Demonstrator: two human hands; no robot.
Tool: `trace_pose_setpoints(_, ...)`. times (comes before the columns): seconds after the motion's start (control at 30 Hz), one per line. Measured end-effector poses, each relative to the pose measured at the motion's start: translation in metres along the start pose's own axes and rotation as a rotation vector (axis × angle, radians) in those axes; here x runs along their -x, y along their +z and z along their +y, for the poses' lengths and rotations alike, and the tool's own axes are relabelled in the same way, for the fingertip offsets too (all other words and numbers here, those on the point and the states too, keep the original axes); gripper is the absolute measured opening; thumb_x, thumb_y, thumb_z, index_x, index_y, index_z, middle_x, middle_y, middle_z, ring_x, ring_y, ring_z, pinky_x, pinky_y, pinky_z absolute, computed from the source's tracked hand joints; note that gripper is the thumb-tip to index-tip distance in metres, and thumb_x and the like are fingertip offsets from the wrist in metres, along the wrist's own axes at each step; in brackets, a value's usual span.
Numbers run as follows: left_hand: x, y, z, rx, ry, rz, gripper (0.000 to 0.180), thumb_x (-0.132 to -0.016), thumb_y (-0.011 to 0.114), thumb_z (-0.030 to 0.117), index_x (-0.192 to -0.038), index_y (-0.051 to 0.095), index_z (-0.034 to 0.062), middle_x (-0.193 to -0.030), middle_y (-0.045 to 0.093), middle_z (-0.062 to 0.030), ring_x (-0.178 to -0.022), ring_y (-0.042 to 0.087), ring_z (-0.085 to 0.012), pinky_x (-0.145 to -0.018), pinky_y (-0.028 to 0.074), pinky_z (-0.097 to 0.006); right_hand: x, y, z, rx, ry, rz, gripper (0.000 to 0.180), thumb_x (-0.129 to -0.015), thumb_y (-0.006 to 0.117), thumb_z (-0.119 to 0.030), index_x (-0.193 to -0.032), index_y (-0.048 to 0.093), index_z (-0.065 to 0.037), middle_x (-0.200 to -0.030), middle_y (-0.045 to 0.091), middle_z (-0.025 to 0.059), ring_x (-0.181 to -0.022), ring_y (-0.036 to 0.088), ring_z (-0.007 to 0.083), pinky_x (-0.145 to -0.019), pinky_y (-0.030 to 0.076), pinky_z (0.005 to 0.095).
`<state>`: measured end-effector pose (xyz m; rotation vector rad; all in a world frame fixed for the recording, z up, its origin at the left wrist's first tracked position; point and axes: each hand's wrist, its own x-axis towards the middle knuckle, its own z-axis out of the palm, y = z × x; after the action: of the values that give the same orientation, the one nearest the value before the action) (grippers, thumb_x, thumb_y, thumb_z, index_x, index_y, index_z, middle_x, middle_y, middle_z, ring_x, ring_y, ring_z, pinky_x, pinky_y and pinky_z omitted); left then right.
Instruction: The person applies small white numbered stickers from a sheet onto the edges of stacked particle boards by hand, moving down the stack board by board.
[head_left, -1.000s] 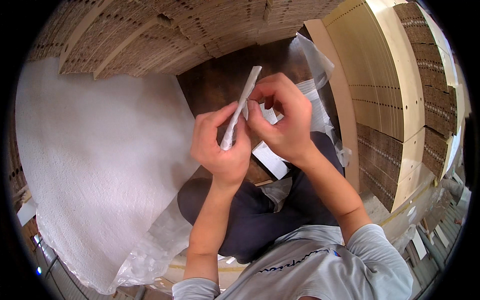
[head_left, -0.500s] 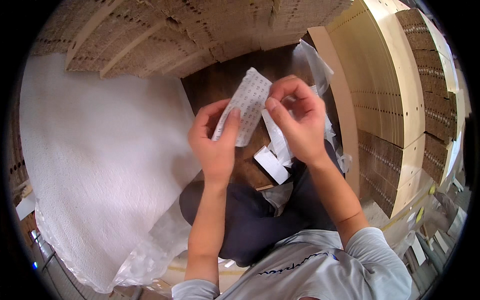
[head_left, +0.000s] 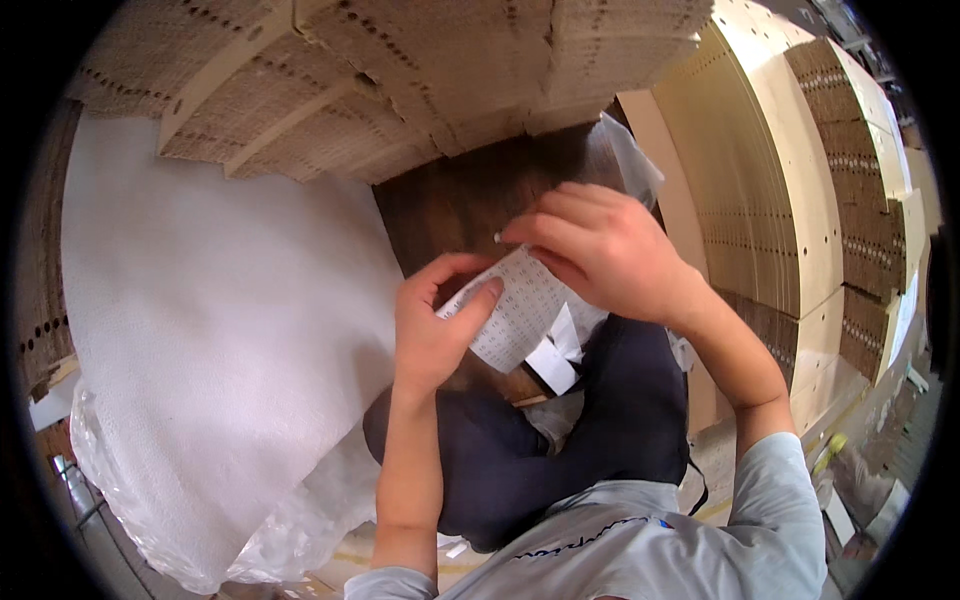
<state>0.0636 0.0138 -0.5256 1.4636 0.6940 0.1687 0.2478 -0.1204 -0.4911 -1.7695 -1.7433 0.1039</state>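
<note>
A white sheet of small printed stickers [head_left: 522,310] is pinched between the thumb and fingers of my left hand [head_left: 438,318], tilted down toward my lap. My right hand [head_left: 610,245] is above the sheet's far edge, its fingers bent together. At the right fingertips a tiny white sticker [head_left: 498,238] shows, apart from the sheet. Part of the right hand's grip is hidden behind its own fingers. Below the sheet, near my knees, lies a small white box-shaped piece [head_left: 552,366] beside crumpled white scraps [head_left: 566,332].
Large stacks of drilled brown boards [head_left: 400,80] rise across the far side. Pale drilled panels [head_left: 760,170] stand at the right. A big sheet of white foam wrap [head_left: 220,320] covers the left, clear plastic [head_left: 290,540] at its near edge. Dark brown board [head_left: 470,190] lies ahead.
The sticker sheet has come down nearer my lap and turned. My right hand has moved left, across the sheet's far edge, and a tiny sticker now shows at its fingertips.
</note>
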Motion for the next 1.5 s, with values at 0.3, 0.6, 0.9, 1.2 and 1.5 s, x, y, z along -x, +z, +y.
trace_pose_setpoints(0.3, -0.009, -0.004, -0.005, -0.127, 0.096, -0.036, 0.024, -0.085, 0.075, 0.011, -0.104, 0.071, -0.0026, -0.096, 0.074, -0.0084, -0.092, 0.068, -0.0137, -0.085, 0.052, -0.028, 0.005, -0.007, 0.000, 0.317, -0.286, -0.011, 0.031, -0.079, 0.063, -0.018, -0.108, 0.066, -0.007, -0.094, 0.064, 0.0043, -0.089, 0.064, 0.0197, -0.074, 0.050, 0.0321)
trace_pose_setpoints(0.6, -0.005, -0.006, -0.007, -0.057, 0.062, -0.073, 0.022, -0.085, 0.075, 0.009, -0.104, 0.072, -0.0009, -0.094, 0.073, -0.0051, -0.090, 0.066, -0.0106, -0.081, 0.052, -0.027, 0.006, 0.006, -0.001, 0.372, -0.424, -0.018, 0.030, -0.079, 0.065, -0.018, -0.107, 0.066, -0.007, -0.096, 0.065, 0.0037, -0.088, 0.065, 0.0173, -0.071, 0.052, 0.0278)
trace_pose_setpoints(0.9, -0.011, -0.009, -0.027, 0.191, 0.065, -0.012, 0.024, -0.087, 0.074, 0.011, -0.108, 0.072, -0.0014, -0.097, 0.075, -0.0077, -0.091, 0.068, -0.0109, -0.082, 0.053, -0.028, -0.012, 0.007, -0.004, 0.149, -0.291, 0.231, 0.026, -0.073, 0.076, -0.003, -0.098, 0.071, -0.008, -0.091, 0.069, 0.0060, -0.077, 0.068, 0.0213, -0.067, 0.056, 0.0316)
trace_pose_setpoints(1.2, -0.016, 0.021, -0.018, -0.259, 0.248, 0.145, 0.023, -0.084, 0.071, 0.018, -0.103, 0.074, 0.0048, -0.098, 0.074, -0.0137, -0.092, 0.073, -0.0268, -0.082, 0.056, -0.035, -0.236, -0.126, -0.020, -0.474, 0.121, 0.855, 0.017, -0.094, 0.069, -0.014, -0.097, 0.070, 0.002, -0.079, 0.070, 0.0032, -0.069, 0.061, 0.0069, -0.063, 0.049, 0.0251)
trace_pose_setpoints(1.5, -0.012, 0.018, -0.018, -0.317, 0.308, 0.125, 0.021, -0.086, 0.070, 0.019, -0.103, 0.072, 0.0068, -0.098, 0.072, -0.0121, -0.090, 0.072, -0.0287, -0.079, 0.055, -0.037, -0.284, -0.128, -0.011, -0.064, 0.214, 1.045, 0.029, -0.080, 0.071, -0.024, -0.091, 0.073, 0.003, -0.075, 0.074, 0.0128, -0.069, 0.071, 0.0253, -0.070, 0.054, 0.0346)
